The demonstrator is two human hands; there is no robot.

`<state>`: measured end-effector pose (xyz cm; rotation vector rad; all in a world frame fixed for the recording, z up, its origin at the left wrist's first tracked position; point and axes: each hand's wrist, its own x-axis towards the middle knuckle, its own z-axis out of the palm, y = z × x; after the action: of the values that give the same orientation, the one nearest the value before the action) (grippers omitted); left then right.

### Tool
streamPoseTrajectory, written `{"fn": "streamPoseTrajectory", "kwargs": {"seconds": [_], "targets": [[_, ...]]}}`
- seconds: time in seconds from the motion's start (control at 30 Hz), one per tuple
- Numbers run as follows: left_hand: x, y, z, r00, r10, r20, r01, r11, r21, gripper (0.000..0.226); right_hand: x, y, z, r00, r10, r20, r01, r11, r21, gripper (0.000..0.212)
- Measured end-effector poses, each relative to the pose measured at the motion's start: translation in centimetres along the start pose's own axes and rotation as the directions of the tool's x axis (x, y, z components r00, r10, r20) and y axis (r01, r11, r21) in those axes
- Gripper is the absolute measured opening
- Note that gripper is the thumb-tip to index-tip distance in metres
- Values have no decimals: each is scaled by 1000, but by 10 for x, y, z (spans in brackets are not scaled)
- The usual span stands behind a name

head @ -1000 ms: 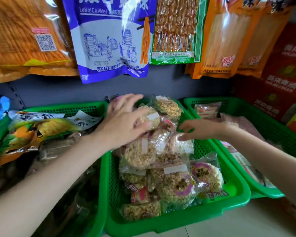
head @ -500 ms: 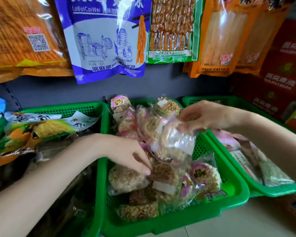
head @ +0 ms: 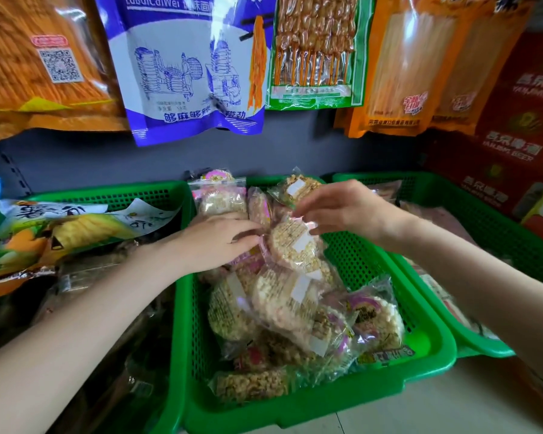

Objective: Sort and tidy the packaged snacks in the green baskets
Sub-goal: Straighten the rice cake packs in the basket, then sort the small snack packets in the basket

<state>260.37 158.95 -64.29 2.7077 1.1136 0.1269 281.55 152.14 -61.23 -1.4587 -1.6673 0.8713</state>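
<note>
So the middle green basket [head: 389, 380] is heaped with clear-wrapped puffed rice cakes [head: 282, 302], most of them piled toward its left side and front edge, with a few standing on end against the back rim. Both hands are in the back half of that basket. The left hand [head: 213, 242] lies palm down on the pile by the left wall, fingers loosely spread over the packets, and its grip isn't closed round anything as far as can be seen. The right hand [head: 345, 211] hovers just above, its fingertips pinching the top edge of one round rice cake packet [head: 295, 245] that leans on the heap; that bit is blurry. Left basket [head: 116, 195] holds corn-print snack bags [head: 60, 230]. Right basket [head: 496, 220] has pinkish packets [head: 442, 220]. Big hanging snack bags [head: 188, 67] line the wall above.
</note>
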Motion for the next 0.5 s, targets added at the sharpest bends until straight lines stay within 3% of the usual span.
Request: {"fn": "streamPoseTrajectory", "kwargs": {"seconds": [0.07, 0.13, 0.2, 0.27, 0.3, 0.4, 0.43, 0.5], "targets": [[-2, -4, 2, 1000, -12, 28, 13, 998, -59, 45, 2, 18, -19, 987, 136, -79, -152, 955, -254, 17], [-3, -4, 6, 999, -2, 42, 6, 995, -100, 50, -2, 39, -20, 919, 391, 52, -344, 857, -383, 35], [-1, -1, 8, 998, 32, 48, -25, 989, -144, 52, -2, 53, -10, 877, 452, 162, -415, 884, -217, 32], [4, 2, 7, 996, 44, 73, -28, 977, -212, 51, 4, 50, 4, 942, 299, 155, -292, 954, -65, 21], [6, 1, 6, 996, 28, 88, -7, 974, -225, 51, 8, 46, 9, 955, 249, 161, -260, 965, 48, 26], [9, -6, 10, 990, -44, 133, 51, 998, -46, 53, 16, 36, 11, 956, 191, 222, -262, 896, 358, 39], [10, -10, 14, 989, -63, 131, 60, 998, 33, 54, 17, 36, 9, 952, 213, 219, -274, 911, 309, 37], [13, -14, 20, 992, -80, 99, 69, 992, 109, 57, 21, 44, -1, 954, 283, 102, -271, 956, -115, 26]]}}
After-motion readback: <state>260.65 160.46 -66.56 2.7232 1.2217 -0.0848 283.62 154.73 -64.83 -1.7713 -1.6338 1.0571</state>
